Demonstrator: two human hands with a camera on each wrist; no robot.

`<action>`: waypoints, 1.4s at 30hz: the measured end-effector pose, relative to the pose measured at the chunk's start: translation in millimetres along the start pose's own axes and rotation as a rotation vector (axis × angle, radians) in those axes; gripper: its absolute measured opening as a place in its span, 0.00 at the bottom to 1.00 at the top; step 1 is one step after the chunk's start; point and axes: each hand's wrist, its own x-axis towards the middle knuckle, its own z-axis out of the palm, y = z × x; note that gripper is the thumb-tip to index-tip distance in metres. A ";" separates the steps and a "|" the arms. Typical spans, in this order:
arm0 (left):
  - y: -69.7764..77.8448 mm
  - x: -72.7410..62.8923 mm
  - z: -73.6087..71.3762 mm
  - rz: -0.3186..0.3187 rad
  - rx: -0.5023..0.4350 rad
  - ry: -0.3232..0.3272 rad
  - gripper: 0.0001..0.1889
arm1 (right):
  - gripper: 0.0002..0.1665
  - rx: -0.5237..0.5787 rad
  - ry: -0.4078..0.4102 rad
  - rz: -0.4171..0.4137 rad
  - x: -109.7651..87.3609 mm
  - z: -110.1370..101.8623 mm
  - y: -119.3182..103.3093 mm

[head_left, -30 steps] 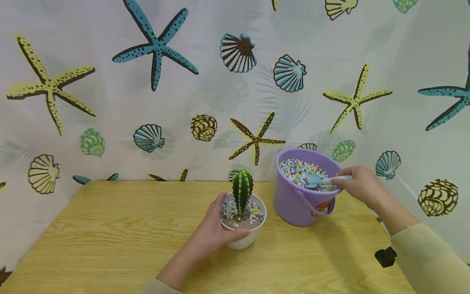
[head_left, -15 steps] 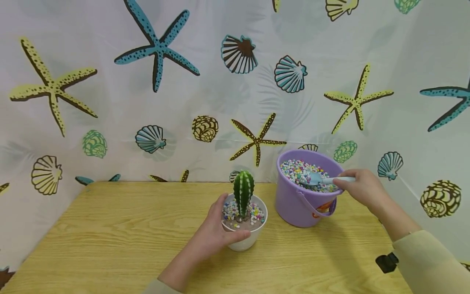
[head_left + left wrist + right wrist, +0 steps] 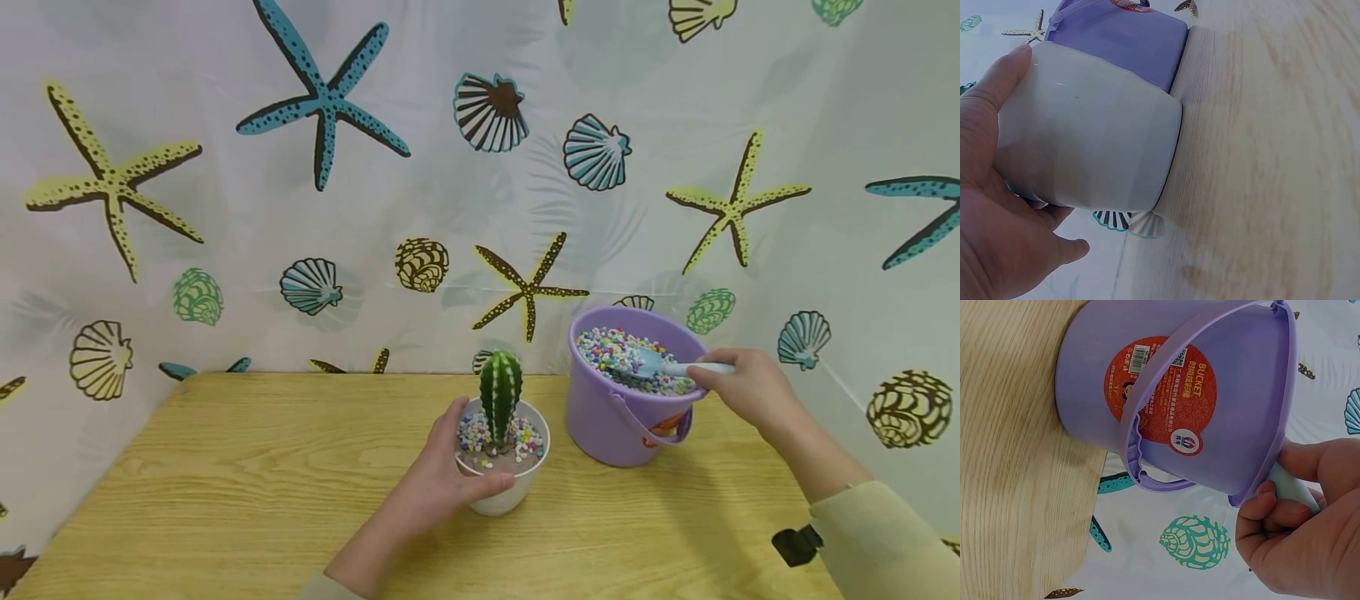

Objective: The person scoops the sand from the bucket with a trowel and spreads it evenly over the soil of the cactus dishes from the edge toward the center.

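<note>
Head view: left hand (image 3: 442,477) cupped round the white cactus pot (image 3: 501,498), right hand (image 3: 752,387) pinching the light-blue shovel (image 3: 672,368) in the purple bucket (image 3: 609,423), near the table's (image 3: 285,475) far edge!

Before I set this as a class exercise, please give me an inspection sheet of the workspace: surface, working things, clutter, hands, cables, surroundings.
Surface: wood-grain table.
Working things: white pot upright, holding a cactus with multicoloured beads around its base; purple bucket upright, with more beads inside; light-blue tool, its head among the bucket's beads, load unclear.
Clutter: nothing seen.
Hands: left hand holds the pot's side; right hand grips the tool's handle. A small black object shows by the right sleeve; too unclear to identify.
Cables: nothing seen.
Surroundings: pale sheet printed with starfish and shells behind the table.
</note>
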 end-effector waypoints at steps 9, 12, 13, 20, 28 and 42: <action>-0.6 -3.3 -4.8 0.003 0.008 0.015 0.69 | 0.33 0.033 0.010 0.008 -1.5 2.8 -1.3; -0.2 -4.7 -5.9 -0.005 0.002 0.016 0.70 | 0.34 0.033 0.018 0.001 -2.2 3.5 -1.3; 0.2 -5.1 -5.9 -0.008 0.001 0.018 0.70 | 0.34 0.037 0.019 -0.004 -2.7 3.4 -0.9; 2.3 -1.2 4.2 0.007 -0.011 -0.026 0.69 | 0.38 0.006 0.050 -0.004 -15.0 -8.8 12.4; 2.1 0.6 8.9 0.001 -0.006 -0.032 0.69 | 0.41 0.014 0.044 0.022 -20.4 -11.5 18.2; 0.3 -5.1 -3.6 -0.011 0.015 0.002 0.69 | 0.44 0.012 0.038 0.011 -11.9 -2.0 10.0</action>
